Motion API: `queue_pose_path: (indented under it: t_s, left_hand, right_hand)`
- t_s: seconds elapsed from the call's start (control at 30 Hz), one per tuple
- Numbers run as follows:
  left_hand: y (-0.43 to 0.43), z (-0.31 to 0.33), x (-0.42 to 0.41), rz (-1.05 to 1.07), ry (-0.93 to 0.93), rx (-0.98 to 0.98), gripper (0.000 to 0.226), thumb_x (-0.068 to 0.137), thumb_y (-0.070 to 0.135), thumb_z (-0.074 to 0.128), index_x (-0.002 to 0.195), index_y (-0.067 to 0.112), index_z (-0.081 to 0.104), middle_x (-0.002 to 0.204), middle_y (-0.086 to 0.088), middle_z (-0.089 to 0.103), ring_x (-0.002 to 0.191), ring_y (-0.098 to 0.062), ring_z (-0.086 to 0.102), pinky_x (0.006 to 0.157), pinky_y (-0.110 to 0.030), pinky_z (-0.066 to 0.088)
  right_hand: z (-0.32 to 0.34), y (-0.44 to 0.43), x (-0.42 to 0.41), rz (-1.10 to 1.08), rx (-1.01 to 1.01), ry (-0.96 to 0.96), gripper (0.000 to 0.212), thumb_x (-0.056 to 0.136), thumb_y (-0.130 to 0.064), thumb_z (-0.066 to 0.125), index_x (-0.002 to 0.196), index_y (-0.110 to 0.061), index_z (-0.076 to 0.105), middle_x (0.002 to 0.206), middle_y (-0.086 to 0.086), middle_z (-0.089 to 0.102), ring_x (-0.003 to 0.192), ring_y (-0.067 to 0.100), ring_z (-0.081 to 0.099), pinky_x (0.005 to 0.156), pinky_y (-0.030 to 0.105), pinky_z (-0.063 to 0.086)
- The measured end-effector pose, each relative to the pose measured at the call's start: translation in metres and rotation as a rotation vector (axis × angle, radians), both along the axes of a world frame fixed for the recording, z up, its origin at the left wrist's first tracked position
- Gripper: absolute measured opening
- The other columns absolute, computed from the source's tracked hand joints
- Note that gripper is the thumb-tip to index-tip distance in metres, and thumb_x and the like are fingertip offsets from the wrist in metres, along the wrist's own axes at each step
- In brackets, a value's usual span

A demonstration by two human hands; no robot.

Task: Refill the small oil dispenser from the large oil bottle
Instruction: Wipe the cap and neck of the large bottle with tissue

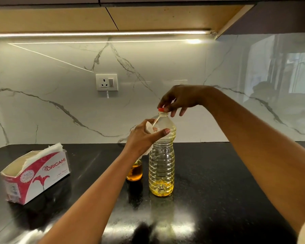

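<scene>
Right hand pinched the red screw cap of the large clear ribbed plastic oil bottle. Left hand gripped the bottle's shoulder through a white paper tissue. At the bottle's 9 o'clock stood the small glass oil dispenser, holding amber oil. I judged that the pouring was probably finished and that only closing and wiping were left.

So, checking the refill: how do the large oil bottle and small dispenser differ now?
The large oil bottle is much taller than the small dispenser. The bottle's oil is pale yellow and low; the dispenser's looks darker amber. The left hand grips the bottle and the right hand pinches its red cap; the dispenser's top is hidden behind the left wrist. Both stand upright on the black counter.
</scene>
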State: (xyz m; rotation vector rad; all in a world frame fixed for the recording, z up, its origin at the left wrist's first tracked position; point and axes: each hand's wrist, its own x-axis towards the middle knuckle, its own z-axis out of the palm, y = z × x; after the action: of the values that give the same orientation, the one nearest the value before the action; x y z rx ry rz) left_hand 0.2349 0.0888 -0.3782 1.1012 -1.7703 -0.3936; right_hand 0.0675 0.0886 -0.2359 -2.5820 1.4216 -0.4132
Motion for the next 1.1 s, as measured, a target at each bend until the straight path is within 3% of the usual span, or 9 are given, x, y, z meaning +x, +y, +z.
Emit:
queue_pose_path:
  t_s: [0.13, 0.23, 0.33, 0.43, 0.53, 0.63, 0.8, 1.0, 1.1]
  left_hand:
    - [0.002, 0.000, -0.003, 0.012, 0.003, 0.006, 0.087, 0.057, 0.081, 0.056, 0.127, 0.029, 0.051, 0.109, 0.003, 0.067, 0.095, -0.014, 0.063, 0.084, -0.037, 0.054]
    - [0.002, 0.000, 0.001, 0.016, 0.024, 0.023, 0.089, 0.054, 0.082, 0.056, 0.125, 0.030, 0.052, 0.110, 0.003, 0.067, 0.098, -0.014, 0.062, 0.087, -0.040, 0.053]
    - [0.003, 0.001, 0.002, 0.006, 0.012, 0.027, 0.084, 0.057, 0.080, 0.061, 0.123, 0.030, 0.052, 0.108, 0.004, 0.067, 0.096, -0.013, 0.062, 0.087, -0.039, 0.053]
    - [0.003, 0.002, 0.002, 0.001, 0.002, 0.022, 0.079, 0.061, 0.078, 0.063, 0.124, 0.031, 0.052, 0.107, 0.006, 0.067, 0.095, -0.011, 0.062, 0.085, -0.037, 0.054]
    - [0.003, 0.001, 0.002, 0.006, 0.000, 0.021, 0.085, 0.055, 0.082, 0.058, 0.124, 0.032, 0.052, 0.106, 0.006, 0.067, 0.093, -0.011, 0.063, 0.083, -0.035, 0.054]
    - [0.004, 0.001, 0.000, 0.006, 0.003, 0.018, 0.078, 0.061, 0.076, 0.063, 0.123, 0.030, 0.052, 0.105, 0.005, 0.067, 0.092, -0.011, 0.062, 0.081, -0.034, 0.053]
    - [0.004, 0.003, 0.002, 0.017, 0.011, 0.051, 0.084, 0.059, 0.078, 0.064, 0.126, 0.029, 0.051, 0.109, 0.001, 0.066, 0.096, -0.015, 0.062, 0.085, -0.037, 0.053]
    - [0.016, 0.011, 0.008, 0.036, -0.031, 0.062, 0.100, 0.054, 0.083, 0.056, 0.139, 0.032, 0.039, 0.133, -0.006, 0.054, 0.116, -0.027, 0.055, 0.097, -0.043, 0.047]
    - [0.028, 0.011, 0.021, 0.141, 0.248, -0.034, 0.098, 0.055, 0.096, 0.040, 0.114, 0.019, 0.058, 0.097, -0.005, 0.065, 0.082, -0.019, 0.062, 0.075, -0.036, 0.053]
  right_hand:
    - [-0.003, -0.004, 0.014, -0.128, -0.213, 0.147, 0.041, 0.085, -0.046, 0.061, 0.084, -0.006, 0.068, 0.071, 0.003, 0.067, 0.062, 0.012, 0.062, 0.054, 0.018, 0.047]
    - [-0.016, -0.009, 0.032, -0.342, -0.519, 0.324, 0.057, 0.084, -0.065, 0.048, 0.068, -0.011, 0.052, 0.068, -0.001, 0.055, 0.071, 0.017, 0.053, 0.066, 0.026, 0.039]
    - [-0.018, -0.007, 0.029, -0.423, -0.538, 0.153, 0.071, 0.081, -0.077, 0.031, 0.060, -0.012, 0.050, 0.059, 0.000, 0.051, 0.061, 0.015, 0.050, 0.070, 0.030, 0.039]
    - [-0.010, -0.002, 0.008, -0.210, -0.357, -0.093, 0.057, 0.088, -0.064, 0.039, 0.087, -0.013, 0.066, 0.075, 0.000, 0.064, 0.060, 0.013, 0.058, 0.061, 0.025, 0.046]
    - [-0.010, 0.002, -0.001, 0.029, -0.129, -0.072, 0.028, 0.091, -0.032, 0.059, 0.116, -0.020, 0.063, 0.097, -0.007, 0.064, 0.071, 0.007, 0.062, 0.051, 0.015, 0.048]
    - [-0.010, -0.008, 0.003, -0.010, -0.169, -0.029, 0.027, 0.086, -0.033, 0.065, 0.104, -0.013, 0.070, 0.090, 0.000, 0.069, 0.071, 0.009, 0.063, 0.049, 0.014, 0.047]
    - [-0.015, -0.015, 0.021, -0.178, -0.408, 0.073, 0.055, 0.073, -0.059, 0.066, 0.075, -0.004, 0.067, 0.065, 0.005, 0.065, 0.055, 0.014, 0.057, 0.054, 0.019, 0.044]
    - [-0.014, 0.002, 0.014, -0.216, -0.348, 0.045, 0.064, 0.080, -0.067, 0.049, 0.081, -0.005, 0.066, 0.065, 0.003, 0.063, 0.049, 0.011, 0.051, 0.053, 0.019, 0.041]
    - [-0.014, 0.016, 0.005, -0.269, -0.476, -0.112, 0.069, 0.088, -0.064, 0.037, 0.092, -0.001, 0.065, 0.075, 0.008, 0.066, 0.065, 0.022, 0.061, 0.064, 0.027, 0.045]
